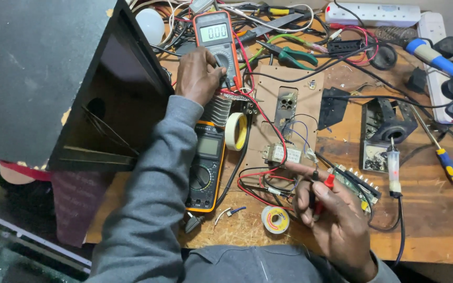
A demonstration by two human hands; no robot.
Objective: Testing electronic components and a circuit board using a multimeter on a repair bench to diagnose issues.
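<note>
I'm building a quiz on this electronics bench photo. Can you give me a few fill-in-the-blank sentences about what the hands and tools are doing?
1. The left hand rests on the dial of the upper ____.
2. The right hand holds a black test probe and a ____ one.
3. A roll of tape lies right of the lower ____.
4. The screwdriver at the right has a blue and ____ handle.

Missing words: multimeter; red; multimeter; yellow

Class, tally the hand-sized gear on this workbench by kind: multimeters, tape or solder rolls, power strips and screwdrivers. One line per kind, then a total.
Multimeters: 2, upper under the left hand, lower
Rolls: 2, tape, solder
Power strips: 2
Screwdrivers: 1
Total: 7
</note>
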